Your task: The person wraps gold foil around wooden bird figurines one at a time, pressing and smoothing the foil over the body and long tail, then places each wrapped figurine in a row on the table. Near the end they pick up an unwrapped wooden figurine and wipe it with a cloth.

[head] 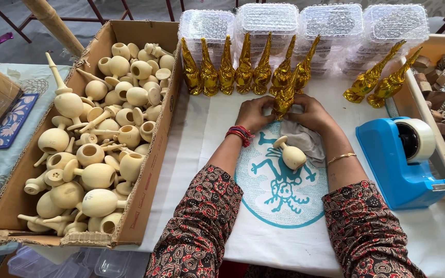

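Note:
Both my hands close around one gold foil-wrapped piece (284, 98) at the middle of the table. My left hand (253, 114) grips its left side and my right hand (312, 112) its right side. Just below my hands a bare cream wooden piece (290, 153) lies on its side on a grey cloth (307, 141). A row of several gold-wrapped pieces (243, 69) stands upright behind my hands. Two more gold-wrapped pieces (379, 82) lie at the right.
A cardboard box (150, 170) full of cream wooden pieces sits at the left. A blue tape dispenser (400, 159) stands at the right. Clear plastic containers (305, 23) line the back. A white cloth with a teal print (281, 195) covers the table. A tray (418, 103) is at far right.

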